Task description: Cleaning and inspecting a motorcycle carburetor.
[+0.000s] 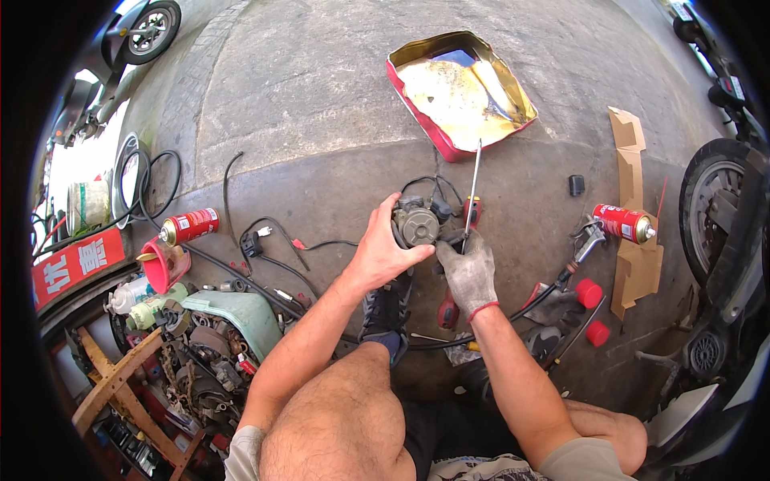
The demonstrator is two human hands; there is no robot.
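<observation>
At upper centre, a red-sided metal tray [461, 88] on the concrete floor [321, 104] holds a shallow pool of liquid. At centre, the bare left hand [383, 250] grips a grey carburetor [419, 224]. The gloved right hand [469, 272] holds a screwdriver [472, 192], shaft pointing up-frame. Red spray cans lie left [188, 226] and right [624, 223].

Left hand [381, 252] covers the near side of the grey carburettor [419, 224]; the gloved right hand [469, 272] hides the lower end of the long screwdriver [472, 192], so tip contact cannot be judged. Motorcycle wheel [714, 212] is cut by the dark right rim, the scooter wheel [151, 30] by the upper left rim. Parts in the crate [192, 361] are too cluttered to identify
</observation>
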